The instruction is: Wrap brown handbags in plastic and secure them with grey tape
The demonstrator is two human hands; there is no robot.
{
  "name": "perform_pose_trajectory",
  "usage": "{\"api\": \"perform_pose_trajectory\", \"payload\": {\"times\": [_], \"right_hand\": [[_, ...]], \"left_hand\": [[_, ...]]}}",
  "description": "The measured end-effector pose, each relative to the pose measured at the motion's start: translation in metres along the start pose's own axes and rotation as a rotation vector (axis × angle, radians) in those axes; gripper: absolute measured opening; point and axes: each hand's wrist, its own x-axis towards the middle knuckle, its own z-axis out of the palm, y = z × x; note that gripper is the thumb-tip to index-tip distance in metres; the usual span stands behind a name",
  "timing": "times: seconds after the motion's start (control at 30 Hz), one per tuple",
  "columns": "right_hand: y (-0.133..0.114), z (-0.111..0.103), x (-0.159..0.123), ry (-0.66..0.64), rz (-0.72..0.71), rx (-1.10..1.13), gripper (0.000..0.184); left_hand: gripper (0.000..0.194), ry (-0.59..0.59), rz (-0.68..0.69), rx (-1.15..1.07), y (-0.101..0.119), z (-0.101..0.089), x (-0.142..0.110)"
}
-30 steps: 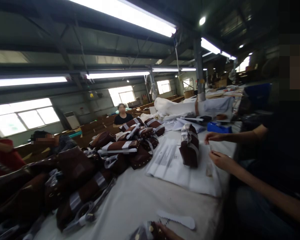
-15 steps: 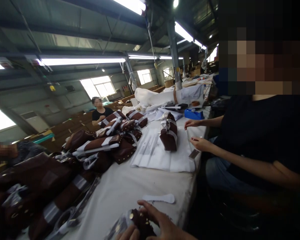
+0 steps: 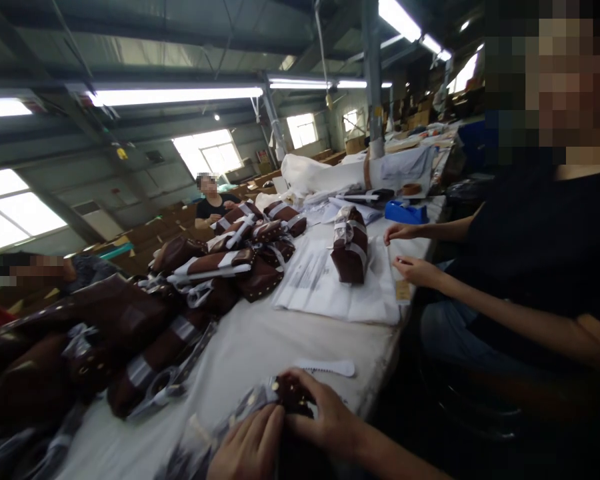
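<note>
White worktable (image 3: 260, 347), both hands' grip closed on studded brown piece (image 3: 293, 395), long axis lower-left to upper-right.

Both hands sit low at the near edge of the bench, close together. The left hand (image 3: 247, 447) lies palm down, fingers pointing away, knuckles up. The right hand (image 3: 323, 417) comes in from the right, forearm bare, its fingers (image 3: 300, 387) curled over and pressing down beside the left fingertips, the thumb tucked under.
</note>
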Motion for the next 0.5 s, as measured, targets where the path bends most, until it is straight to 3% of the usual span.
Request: {"api": "perform_pose_trajectory", "payload": {"times": [0.07, 0.23, 0.5], "right_hand": [[0.0, 0.001, -0.002, 0.004, -0.002, -0.045, 0.052], [0.001, 0.002, -0.003, -0.034, -0.061, -0.138, 0.055], [-0.009, -0.004, -0.007, -0.048, -0.053, -0.272, 0.049]], "left_hand": [[0.034, -0.018, -0.008, -0.028, 0.003, -0.012, 0.006], [0.021, -0.048, -0.203, -0.087, 0.012, -0.036, 0.019], [0.011, -0.085, -0.55, -0.279, 0.026, -0.058, 0.004]]}}
